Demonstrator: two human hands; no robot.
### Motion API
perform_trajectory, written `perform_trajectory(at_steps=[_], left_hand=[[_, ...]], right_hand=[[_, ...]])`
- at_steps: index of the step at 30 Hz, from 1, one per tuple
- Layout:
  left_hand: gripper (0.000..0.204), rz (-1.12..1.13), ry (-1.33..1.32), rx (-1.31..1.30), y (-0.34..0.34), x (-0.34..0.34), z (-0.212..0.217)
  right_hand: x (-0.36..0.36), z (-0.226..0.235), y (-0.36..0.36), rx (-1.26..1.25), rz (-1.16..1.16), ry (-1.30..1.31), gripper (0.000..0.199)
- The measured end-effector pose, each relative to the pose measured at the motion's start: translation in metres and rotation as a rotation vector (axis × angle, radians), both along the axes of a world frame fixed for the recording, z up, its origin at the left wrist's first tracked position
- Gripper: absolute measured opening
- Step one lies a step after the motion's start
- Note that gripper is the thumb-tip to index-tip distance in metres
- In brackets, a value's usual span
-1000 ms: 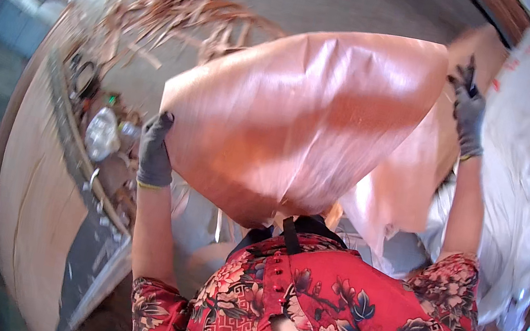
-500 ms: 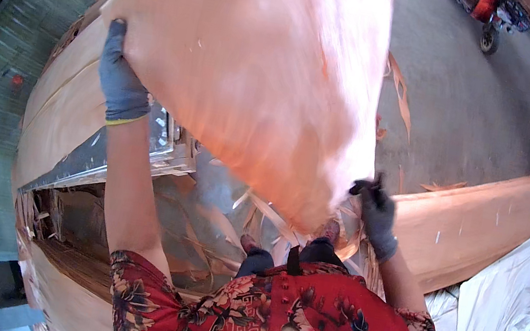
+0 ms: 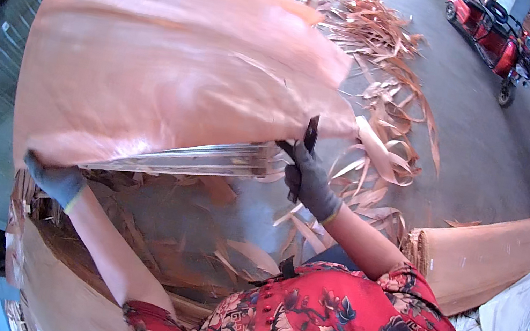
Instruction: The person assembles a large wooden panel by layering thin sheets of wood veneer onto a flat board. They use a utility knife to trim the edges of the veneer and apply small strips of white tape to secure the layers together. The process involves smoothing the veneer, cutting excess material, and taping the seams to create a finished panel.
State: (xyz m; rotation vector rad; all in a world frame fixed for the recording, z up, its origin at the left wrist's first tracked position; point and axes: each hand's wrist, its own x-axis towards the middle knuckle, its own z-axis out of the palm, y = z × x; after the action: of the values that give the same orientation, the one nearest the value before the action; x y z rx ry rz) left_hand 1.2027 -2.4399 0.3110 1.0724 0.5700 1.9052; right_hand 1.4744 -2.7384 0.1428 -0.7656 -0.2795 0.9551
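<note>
Concrete floor (image 3: 466, 151), strip pile (image 3: 378, 26) beyond, red three-wheeler (image 3: 504, 55) at far right. Your veneer sheet (image 3: 190, 67) is up in front of you and to the left, billowing. Left hand (image 3: 53, 181) is pinching its near left corner, fingertips hidden; right hand (image 3: 311, 182) is curled round a dark tool (image 3: 312, 133) by the near edge — can't tell if it grips the sheet too. Reads light, floppy, likely to split along the grain; best held at both near corners, softly. Count: one sheet up, one tool, one three-wheeler, one stack (image 3: 497, 256) at right — strips too tangled to count.
</note>
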Motion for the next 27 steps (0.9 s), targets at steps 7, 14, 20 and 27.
perform_trajectory(at_steps=[7, 14, 20, 27], left_hand=[[0.044, -0.193, -0.247, -0.423, -0.019, -0.067, -0.111], [0.031, -0.677, -0.467, -0.552, -0.005, -0.085, -0.174], [0.046, -0.391, -0.444, -0.766, 0.023, -0.088, -0.179], [0.038, -0.306, -0.418, -0.661, 0.062, -0.094, -0.177]], right_hand=[[-0.004, -0.013, 0.114, 0.197, 0.056, 0.329, 0.038], [-0.023, -0.087, 0.218, -0.002, 0.130, 0.544, 0.065], [-0.020, -0.073, 0.270, 0.230, 0.174, 0.591, 0.061], [0.001, -0.019, 0.366, 0.027, 0.093, 0.202, 0.044]])
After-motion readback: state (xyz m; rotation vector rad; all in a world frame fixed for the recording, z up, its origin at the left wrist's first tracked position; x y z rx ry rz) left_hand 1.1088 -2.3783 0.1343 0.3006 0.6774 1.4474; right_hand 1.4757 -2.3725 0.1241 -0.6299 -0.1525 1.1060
